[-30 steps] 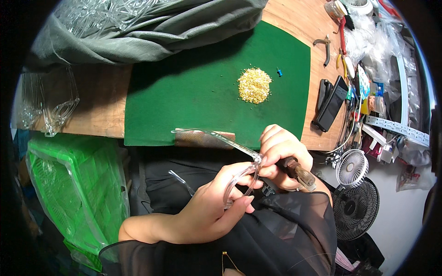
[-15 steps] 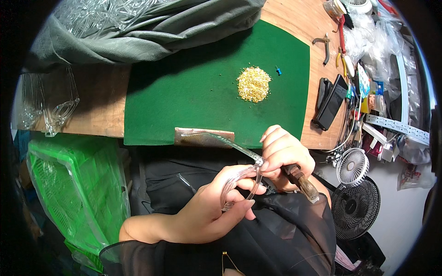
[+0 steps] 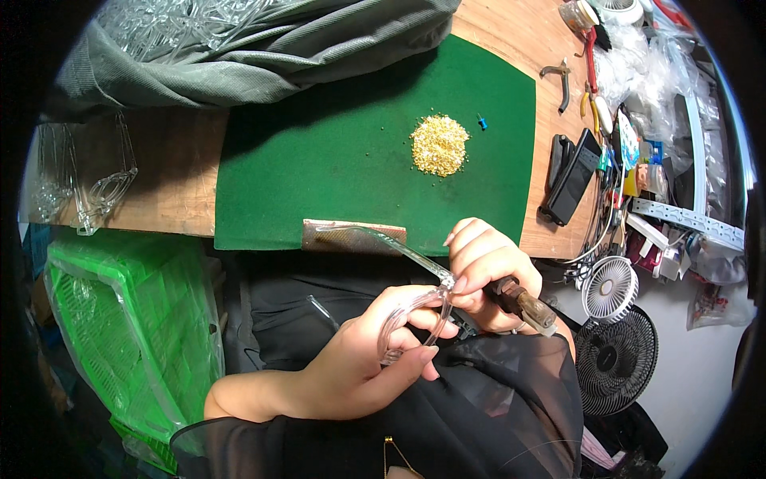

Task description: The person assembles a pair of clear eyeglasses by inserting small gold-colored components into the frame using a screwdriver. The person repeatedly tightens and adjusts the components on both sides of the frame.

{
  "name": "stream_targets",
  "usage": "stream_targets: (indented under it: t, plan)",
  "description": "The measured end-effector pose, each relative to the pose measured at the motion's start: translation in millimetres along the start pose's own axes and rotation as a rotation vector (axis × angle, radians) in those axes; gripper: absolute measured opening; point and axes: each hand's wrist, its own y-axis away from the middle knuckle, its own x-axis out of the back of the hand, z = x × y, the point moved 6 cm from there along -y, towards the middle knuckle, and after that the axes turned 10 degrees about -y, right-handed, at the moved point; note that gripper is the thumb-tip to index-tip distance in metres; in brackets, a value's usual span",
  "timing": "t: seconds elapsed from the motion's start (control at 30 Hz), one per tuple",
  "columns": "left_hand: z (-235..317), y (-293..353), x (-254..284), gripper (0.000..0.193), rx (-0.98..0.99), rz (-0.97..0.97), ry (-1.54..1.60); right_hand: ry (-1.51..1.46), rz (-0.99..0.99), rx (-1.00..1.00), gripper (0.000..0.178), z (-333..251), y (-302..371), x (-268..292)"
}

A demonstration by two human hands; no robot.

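My left hand (image 3: pixel 355 363) pinches the clear plastic eyeglass frame (image 3: pixel 417 300) above my lap; its slim transparent arm (image 3: pixel 411 253) has swung slightly rightward. My right hand (image 3: pixel 491 267) grips a brown-handled tool (image 3: pixel 533 310), tip hidden, so both hands still work the hinge (image 3: pixel 446 281).

Your clear plastic glasses frame (image 3: pixel 407 307) is shifting in your grip: the tip of its long arm (image 3: pixel 416 258), which was reaching past the left end of the brown block (image 3: pixel 343 241) a second ago, is now showing against the block's face, farther to the right. The frame's other arm (image 3: pixel 322 312) is also poking out less far to the left, its free end sitting closer to your left hand (image 3: pixel 371 351). In your right hand (image 3: pixel 491 271), the brown-handled tool (image 3: pixel 523 303) is changing angle, its butt end dipping half a second ago and now riding higher again.
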Motion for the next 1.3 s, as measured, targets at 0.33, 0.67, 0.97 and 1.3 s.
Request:
stream_targets:
  t: [0.33,0.67,0.97,1.3]
  plan:
    - [1.5,5.9,10.5,0.044,0.1,-0.02,-0.074,0.355,-0.185,-0.311,0.025,-2.2,13.6,19.9]
    - [-1.3,6.6,10.9,0.04,0.136,-0.04,-0.117,0.411,-0.497,-0.501,0.026,3.0,14.9,1.9]
    - [3.2,8.3,12.8,0.034,-0.056,0.063,-0.565,0.551,-0.548,-0.36,0.024,-3.0,1.8,-4.6]
    - [3.6,8.5,9.1,0.033,-0.168,0.183,-0.797,0.729,-0.496,-0.244,0.021,-3.0,6.4,-5.0]
